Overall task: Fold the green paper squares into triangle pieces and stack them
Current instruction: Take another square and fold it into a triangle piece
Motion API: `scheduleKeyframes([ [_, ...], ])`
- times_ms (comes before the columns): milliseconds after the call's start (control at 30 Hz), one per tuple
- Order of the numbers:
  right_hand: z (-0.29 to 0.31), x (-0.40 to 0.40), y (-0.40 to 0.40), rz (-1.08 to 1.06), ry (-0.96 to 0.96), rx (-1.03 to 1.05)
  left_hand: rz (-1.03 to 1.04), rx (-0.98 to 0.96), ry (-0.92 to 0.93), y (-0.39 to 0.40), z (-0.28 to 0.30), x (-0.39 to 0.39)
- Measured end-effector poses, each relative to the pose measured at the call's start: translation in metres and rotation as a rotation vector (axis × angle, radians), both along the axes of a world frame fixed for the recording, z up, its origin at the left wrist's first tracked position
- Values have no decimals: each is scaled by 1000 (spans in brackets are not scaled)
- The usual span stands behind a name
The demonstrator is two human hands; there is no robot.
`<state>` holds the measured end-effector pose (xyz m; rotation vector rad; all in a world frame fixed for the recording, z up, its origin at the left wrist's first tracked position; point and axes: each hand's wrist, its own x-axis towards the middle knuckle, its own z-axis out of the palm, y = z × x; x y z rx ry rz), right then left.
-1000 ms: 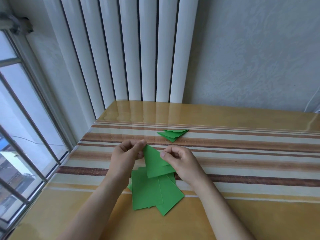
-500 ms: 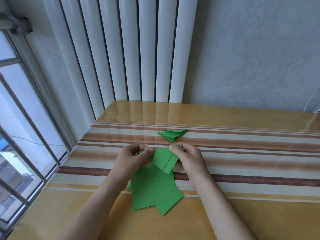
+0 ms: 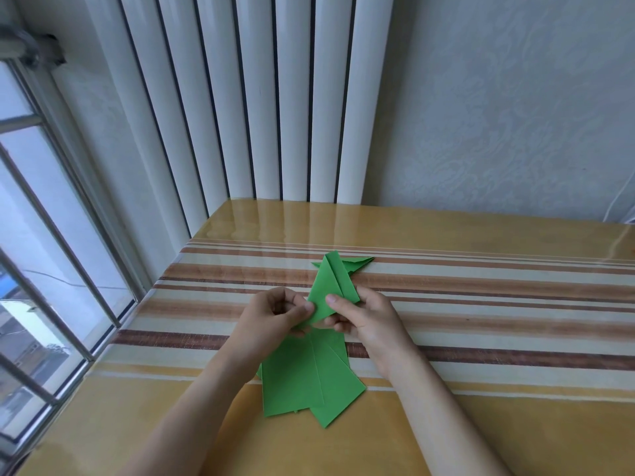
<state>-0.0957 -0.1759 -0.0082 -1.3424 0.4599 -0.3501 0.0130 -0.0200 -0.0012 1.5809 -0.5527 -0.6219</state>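
Observation:
A partly folded green paper piece (image 3: 328, 286) stands tilted up above the table, its point toward the wall. My left hand (image 3: 271, 317) pinches its lower left edge, and my right hand (image 3: 369, 319) pinches its lower right side with thumb on top. Under my hands lies a loose pile of flat green paper squares (image 3: 309, 379) on the table. Behind the held piece, a small stack of folded green triangles (image 3: 359, 266) lies on the striped cloth, partly hidden by the held piece.
The table (image 3: 498, 434) has a glossy yellow top with brown and cream stripes. A white radiator (image 3: 275, 115) stands against the wall behind it. A window (image 3: 44, 235) with metal bars runs along the table's left edge.
The held piece has been turned and raised from a low, flat position to stand up with its point toward the wall. Both hands shifted their pinch to its lower end.

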Motion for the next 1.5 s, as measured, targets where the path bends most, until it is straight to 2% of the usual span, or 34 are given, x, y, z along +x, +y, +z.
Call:
scheduleKeyframes([
  [100, 0, -1, 0, 50, 21, -38, 31, 16, -26, -2, -2, 0],
  [333, 0, 0, 0, 184, 109, -205, 149, -89, -36, 0, 3, 2],
  [567, 1, -2, -1, 215, 124, -212, 202, -141, -19, 1, 7, -1],
  [833, 0, -1, 0, 117, 17, -157, 207, -123, -3, 2, 10, -3],
  [1133, -2, -1, 0, 81, 52, -216, 271, -103, -38, 3, 6, 2],
  [1333, 4, -2, 2, 81, -32, -170, 194, -144, 94, 2, 6, -2],
  [1500, 5, -1, 2, 40, -60, -172, 153, -124, 107, 3, 8, -1],
])
